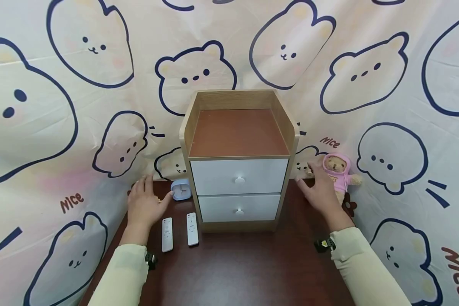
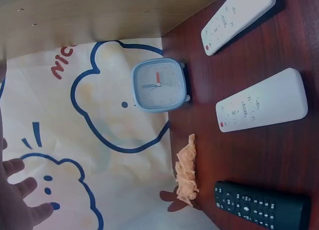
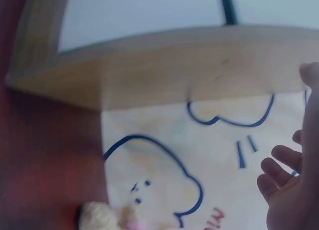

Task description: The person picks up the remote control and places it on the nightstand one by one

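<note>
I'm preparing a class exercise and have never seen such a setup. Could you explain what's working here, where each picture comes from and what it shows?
There is no machine, just a person's left hand and right hand, both bare. One picture looks forward and down from the head; the other two look from the left and right wrists. A two-drawer cabinet stands on a dark table. Left of it are a blue clock, two white remotes, a black remote and a stringy orange thing I can't name; right of it is a pink-hooded teddy bear. Neither hand holds anything.
</note>
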A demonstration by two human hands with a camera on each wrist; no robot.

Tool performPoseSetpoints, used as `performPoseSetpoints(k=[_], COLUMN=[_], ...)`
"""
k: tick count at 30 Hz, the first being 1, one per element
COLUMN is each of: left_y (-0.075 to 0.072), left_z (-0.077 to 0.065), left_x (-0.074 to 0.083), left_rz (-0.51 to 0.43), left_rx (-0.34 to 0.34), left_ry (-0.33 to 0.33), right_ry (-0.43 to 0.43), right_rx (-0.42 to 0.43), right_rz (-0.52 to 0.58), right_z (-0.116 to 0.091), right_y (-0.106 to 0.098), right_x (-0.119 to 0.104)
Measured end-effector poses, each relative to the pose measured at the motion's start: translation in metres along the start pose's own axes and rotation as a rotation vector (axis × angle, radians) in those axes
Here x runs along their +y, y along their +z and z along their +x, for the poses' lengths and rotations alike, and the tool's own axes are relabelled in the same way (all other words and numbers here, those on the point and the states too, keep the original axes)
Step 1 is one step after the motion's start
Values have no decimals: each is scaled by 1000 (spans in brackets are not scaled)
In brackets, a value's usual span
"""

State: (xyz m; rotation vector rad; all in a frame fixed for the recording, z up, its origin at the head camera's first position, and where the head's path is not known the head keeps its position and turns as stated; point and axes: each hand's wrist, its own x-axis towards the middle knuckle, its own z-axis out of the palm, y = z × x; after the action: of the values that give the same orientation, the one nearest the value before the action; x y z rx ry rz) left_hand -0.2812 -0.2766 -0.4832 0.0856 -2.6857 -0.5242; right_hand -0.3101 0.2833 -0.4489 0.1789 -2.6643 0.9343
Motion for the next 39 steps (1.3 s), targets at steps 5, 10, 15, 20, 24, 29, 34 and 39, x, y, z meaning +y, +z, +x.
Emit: performPoseSetpoints(k=[5, 10, 15, 20, 24, 29, 34, 39], left_y=[2, 6, 12, 19, 24, 31, 36, 45], left_z=[-9, -19, -32, -49, -59, -74, -89, -101], left_x=[-6, -15, -25, -38, -48, -62, -72, -80], left_rz=[-30, -43, -88, -168, -229, -275, -294, -261], left_rx=[-5, -28, -23, -21, -14, -5, 9, -17], left_ry=[-42, -106, -173, -258, -324, -402, -457, -473], right_ry=[1, -48, -48, -15, 14, 35, 24, -6], right_rx=[25, 78, 104, 107, 122, 126, 119, 107], right_rz=[136, 216, 280, 347, 409, 460, 472, 491], right_z=[0, 4, 8, 15, 23, 30, 35, 38], right_y=[-13, -21, -28, -31, -33, -30, -26, -22], right_x=[-28, -54, -74, -87, -92, -100, -108, -111])
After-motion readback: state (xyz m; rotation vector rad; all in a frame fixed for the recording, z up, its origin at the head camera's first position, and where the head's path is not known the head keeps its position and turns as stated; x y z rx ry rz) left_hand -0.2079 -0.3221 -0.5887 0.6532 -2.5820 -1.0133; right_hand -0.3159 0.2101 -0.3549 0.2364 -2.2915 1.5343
